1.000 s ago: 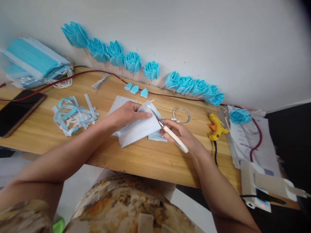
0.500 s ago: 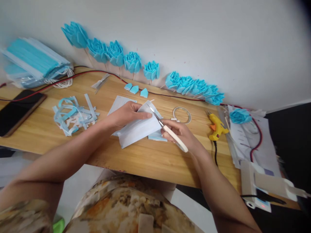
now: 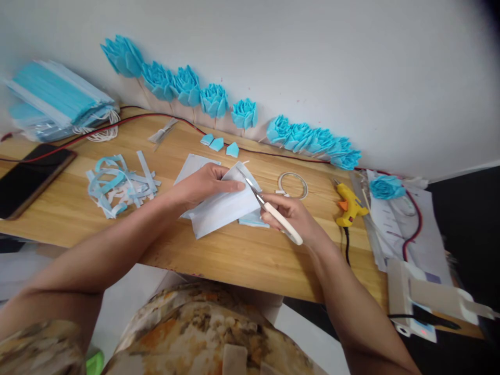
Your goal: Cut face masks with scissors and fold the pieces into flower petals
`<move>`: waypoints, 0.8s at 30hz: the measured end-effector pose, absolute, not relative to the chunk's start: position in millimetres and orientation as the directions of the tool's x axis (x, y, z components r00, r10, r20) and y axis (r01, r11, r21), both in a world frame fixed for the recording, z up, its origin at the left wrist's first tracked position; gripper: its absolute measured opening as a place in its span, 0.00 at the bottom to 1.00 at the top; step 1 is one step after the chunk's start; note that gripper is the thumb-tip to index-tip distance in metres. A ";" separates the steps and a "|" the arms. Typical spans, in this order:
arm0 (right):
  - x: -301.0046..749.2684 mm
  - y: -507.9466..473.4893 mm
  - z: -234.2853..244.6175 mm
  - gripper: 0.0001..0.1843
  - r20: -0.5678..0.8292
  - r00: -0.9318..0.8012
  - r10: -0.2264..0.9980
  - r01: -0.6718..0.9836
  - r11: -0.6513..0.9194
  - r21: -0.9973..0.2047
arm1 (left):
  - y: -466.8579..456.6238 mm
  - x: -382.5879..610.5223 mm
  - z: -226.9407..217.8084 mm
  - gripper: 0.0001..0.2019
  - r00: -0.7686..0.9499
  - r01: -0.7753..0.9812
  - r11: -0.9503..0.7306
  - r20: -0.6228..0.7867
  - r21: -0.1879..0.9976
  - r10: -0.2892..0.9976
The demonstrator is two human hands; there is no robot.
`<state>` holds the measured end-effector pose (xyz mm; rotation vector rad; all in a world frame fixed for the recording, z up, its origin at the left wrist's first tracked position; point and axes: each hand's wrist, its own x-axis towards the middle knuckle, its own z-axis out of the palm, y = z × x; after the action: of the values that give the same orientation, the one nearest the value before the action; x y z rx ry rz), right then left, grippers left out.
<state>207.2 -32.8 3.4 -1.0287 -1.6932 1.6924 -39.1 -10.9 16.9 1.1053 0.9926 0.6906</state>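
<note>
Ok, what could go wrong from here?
1. The scissors sit close to the left hand, right by its thumb; a slip might nick it.
2. The pale sheet is pinched near its upper part, its lower corner free, so it could shift and skew a cut.

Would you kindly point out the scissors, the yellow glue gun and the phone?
Scissors (image 3: 276, 214): head view, on the white handle.
Yellow glue gun (image 3: 352, 204): head view, on its body.
Phone (image 3: 30, 181): head view, on its dark screen.
</note>
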 end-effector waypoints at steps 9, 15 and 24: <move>208.6 -33.8 4.2 0.25 -0.166 -0.546 0.821 0.173 -0.083 -0.981 | -9.1 -43.5 16.1 0.17 0.393 0.036 0.293 -0.283 0.956 0.875; 205.7 -33.9 15.9 0.14 -0.154 -0.578 0.801 0.182 -0.058 -0.982 | -11.0 -42.0 18.4 0.16 0.377 0.050 0.305 -0.301 0.951 0.876; 205.4 -30.4 5.2 0.20 -0.100 -0.567 0.818 0.186 0.009 -0.983 | -13.3 -37.1 21.1 0.15 0.398 0.048 0.321 -0.313 0.946 0.862</move>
<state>205.4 -30.4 5.2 -1.0288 -1.7769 1.5974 -37.1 -13.3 21.1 1.1209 1.0301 0.6825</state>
